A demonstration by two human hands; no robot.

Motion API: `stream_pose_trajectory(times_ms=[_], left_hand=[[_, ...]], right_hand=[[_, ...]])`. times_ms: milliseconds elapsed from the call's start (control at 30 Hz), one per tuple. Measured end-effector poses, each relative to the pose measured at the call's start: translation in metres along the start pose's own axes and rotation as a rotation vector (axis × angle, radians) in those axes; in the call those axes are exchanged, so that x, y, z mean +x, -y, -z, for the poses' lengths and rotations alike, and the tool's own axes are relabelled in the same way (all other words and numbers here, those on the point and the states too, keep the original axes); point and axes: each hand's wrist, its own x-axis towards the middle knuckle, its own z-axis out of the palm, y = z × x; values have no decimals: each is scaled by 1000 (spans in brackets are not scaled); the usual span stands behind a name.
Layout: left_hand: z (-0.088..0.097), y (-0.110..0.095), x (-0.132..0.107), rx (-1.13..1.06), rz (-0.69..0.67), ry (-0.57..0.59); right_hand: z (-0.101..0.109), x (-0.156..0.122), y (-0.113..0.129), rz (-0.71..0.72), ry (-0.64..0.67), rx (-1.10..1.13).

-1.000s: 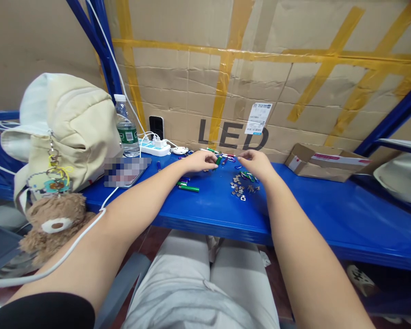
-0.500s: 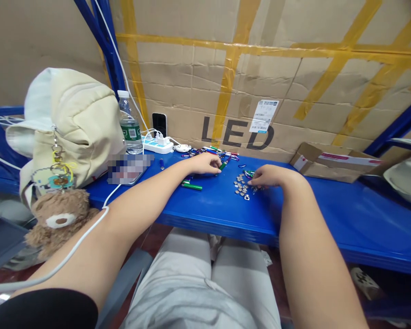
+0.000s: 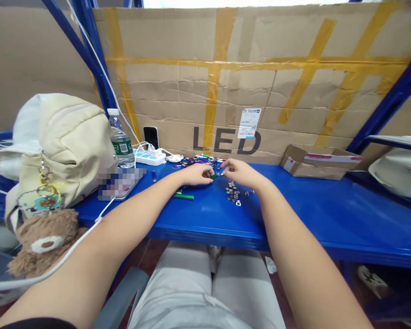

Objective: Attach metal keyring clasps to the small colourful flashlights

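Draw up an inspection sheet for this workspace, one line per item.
Surface: blue shelf, small parts scattered mid-way along it.
Work items: held green tube; loose metal pieces; second green tube; coloured pile at the back.
Clutter: cream bag, plush bear, bottle, carton.
Hands: left hand grips the held green tube; right hand beside it, grip unclear.
Cables: white cable crosses the left forearm; others at the power strip.
Surroundings: taped cardboard behind; blue post on the right.

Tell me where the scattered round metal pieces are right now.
In the head view, the round metal pieces lie on the blue table just right of centre, on the near side of your right hand.
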Motion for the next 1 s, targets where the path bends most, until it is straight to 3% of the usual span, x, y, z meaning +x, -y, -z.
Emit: stream_pose_trajectory(times_ms=[167, 367, 533, 1000], left_hand=[[1, -1, 0, 6, -49, 12], [1, -7, 0, 127, -129, 26], [-5, -9, 4, 145, -114, 4], [-5, -7, 1, -167, -30, -32]], right_hand=[[-11, 6, -1, 48, -82, 40], [-9, 6, 1, 98, -174, 58], [-6, 7, 3, 122, -214, 106], [-5, 10, 0, 133, -242, 121]])
